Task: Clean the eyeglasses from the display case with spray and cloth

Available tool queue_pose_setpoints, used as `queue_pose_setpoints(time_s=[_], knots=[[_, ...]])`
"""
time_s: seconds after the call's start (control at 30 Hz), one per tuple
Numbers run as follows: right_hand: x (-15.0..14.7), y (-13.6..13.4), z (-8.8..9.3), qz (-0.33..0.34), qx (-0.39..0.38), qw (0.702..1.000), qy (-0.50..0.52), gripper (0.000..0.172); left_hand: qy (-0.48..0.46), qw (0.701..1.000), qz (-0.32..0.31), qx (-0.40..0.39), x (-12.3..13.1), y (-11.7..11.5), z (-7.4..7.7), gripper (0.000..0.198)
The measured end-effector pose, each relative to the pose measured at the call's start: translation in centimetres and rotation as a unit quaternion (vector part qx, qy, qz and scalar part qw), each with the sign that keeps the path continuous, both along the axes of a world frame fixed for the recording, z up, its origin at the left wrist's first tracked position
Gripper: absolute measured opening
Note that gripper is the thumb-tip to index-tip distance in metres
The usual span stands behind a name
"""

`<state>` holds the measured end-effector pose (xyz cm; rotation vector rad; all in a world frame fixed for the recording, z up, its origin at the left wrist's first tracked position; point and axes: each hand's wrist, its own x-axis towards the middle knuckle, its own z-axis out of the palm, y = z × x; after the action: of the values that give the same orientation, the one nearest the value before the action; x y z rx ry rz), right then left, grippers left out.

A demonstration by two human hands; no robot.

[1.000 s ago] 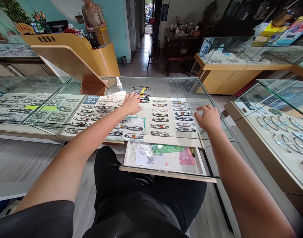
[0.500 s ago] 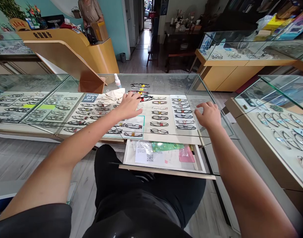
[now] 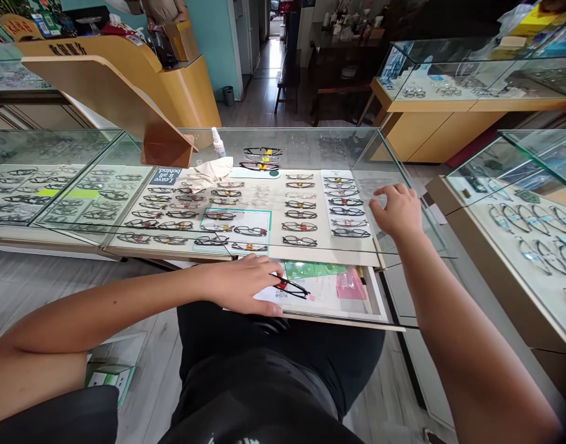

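My left hand (image 3: 243, 285) is closed on a black pair of glasses (image 3: 290, 287) with a red mark, held over the open drawer (image 3: 357, 319) below the glass counter (image 3: 385, 166). Papers, a green card (image 3: 314, 269) and a pink packet (image 3: 350, 286) lie in that drawer. My right hand (image 3: 396, 209) rests on the glass top near its right edge, fingers loosely curled with nothing in them. Two or three more pairs of glasses (image 3: 261, 157) lie on the glass at the back, beside a cream cloth (image 3: 211, 171) and a small spray bottle (image 3: 217, 142).
Rows of frames fill the display trays under the glass. More glass cases stand at the right (image 3: 533, 209) and left (image 3: 42, 179). A wooden reception desk (image 3: 126, 80) stands behind, with a person partly visible at it. A small box (image 3: 111, 367) lies on the floor at left.
My left hand took a black pair of glasses from the back of the glass top and drew it down to the open drawer. My right hand stayed on the glass.
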<state>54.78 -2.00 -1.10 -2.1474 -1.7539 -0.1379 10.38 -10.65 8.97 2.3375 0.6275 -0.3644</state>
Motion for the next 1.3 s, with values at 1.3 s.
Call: queue_pose_setpoints(time_s=[1.3], knots=[[0.3,0.4,-0.9,-0.002,0.012,1.000,-0.005,0.048,0.190,0.904,0.255,0.287,1.8,15.1,-18.0,0.080]])
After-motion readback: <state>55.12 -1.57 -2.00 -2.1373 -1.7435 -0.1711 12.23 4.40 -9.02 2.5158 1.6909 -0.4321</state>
